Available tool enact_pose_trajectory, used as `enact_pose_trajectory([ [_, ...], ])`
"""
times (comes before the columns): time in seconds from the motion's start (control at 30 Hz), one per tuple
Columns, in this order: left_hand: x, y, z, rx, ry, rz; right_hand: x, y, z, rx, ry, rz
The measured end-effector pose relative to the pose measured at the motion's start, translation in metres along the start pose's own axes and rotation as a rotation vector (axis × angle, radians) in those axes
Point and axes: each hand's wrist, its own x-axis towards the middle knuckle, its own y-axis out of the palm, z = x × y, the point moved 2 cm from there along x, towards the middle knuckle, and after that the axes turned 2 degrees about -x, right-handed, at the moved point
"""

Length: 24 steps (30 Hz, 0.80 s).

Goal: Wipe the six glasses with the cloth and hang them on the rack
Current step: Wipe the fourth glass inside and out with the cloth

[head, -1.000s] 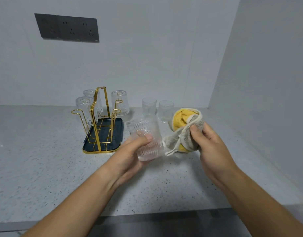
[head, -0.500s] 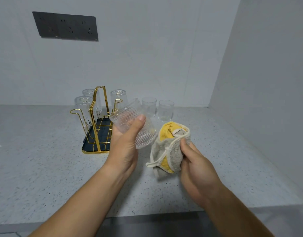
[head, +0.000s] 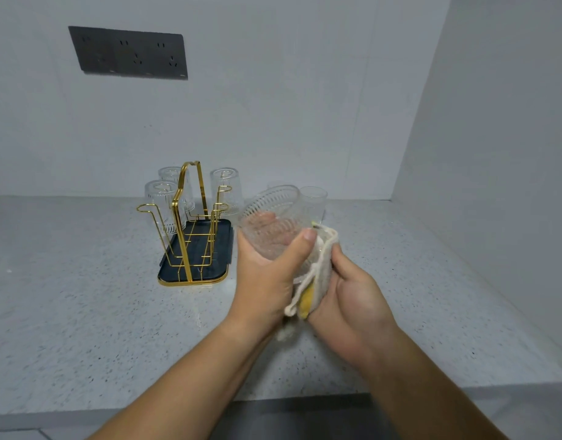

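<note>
My left hand [head: 267, 274] grips a ribbed clear glass [head: 271, 222], tilted with its mouth facing away from me. My right hand [head: 352, 300] holds a grey and yellow cloth [head: 317, 274] pressed against the glass's right side and base. To the left stands the gold wire rack [head: 187, 223] on its dark tray [head: 222, 249], with three glasses hung upside down: two on its left side [head: 160, 198] [head: 170, 174] and one on its right [head: 227, 188]. One upright glass [head: 314, 203] stands on the counter behind my hands; another is mostly hidden behind the held glass.
The speckled grey counter [head: 83, 312] runs into a corner, with a wall close on the right. A dark socket panel [head: 129, 54] is on the back wall. The counter's front edge lies below my forearms.
My left hand turned the glass so its mouth faces away and brought it right. My right hand moved the cloth in against the glass.
</note>
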Motion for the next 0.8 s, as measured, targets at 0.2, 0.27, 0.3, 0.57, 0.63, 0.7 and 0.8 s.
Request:
enact_pose_trajectory([
  [0.2,0.013,-0.006,-0.005,0.043,0.051,-0.076,-0.003,-0.003,-0.018,-0.101,-0.028,-0.071],
  [0.27,0.014,-0.013,-0.004,0.037,0.045,-0.095,-0.006,-0.006,-0.016,-0.190,-0.040,-0.085],
  [0.3,0.012,-0.014,-0.002,0.042,0.039,-0.098,-0.006,-0.006,-0.010,-0.225,-0.061,-0.090],
  [0.57,0.002,-0.002,0.004,0.091,0.056,-0.032,0.001,-0.004,-0.014,-0.106,-0.026,-0.161],
  [0.63,0.007,-0.007,0.004,0.129,0.062,-0.046,-0.005,-0.008,-0.015,-0.165,0.001,-0.137],
  [0.7,0.009,-0.012,0.004,0.114,0.064,-0.065,-0.009,-0.010,-0.004,-0.229,-0.012,-0.112],
  [0.8,0.005,-0.009,0.006,0.071,0.056,-0.033,-0.002,-0.012,0.016,-0.231,-0.081,-0.124],
])
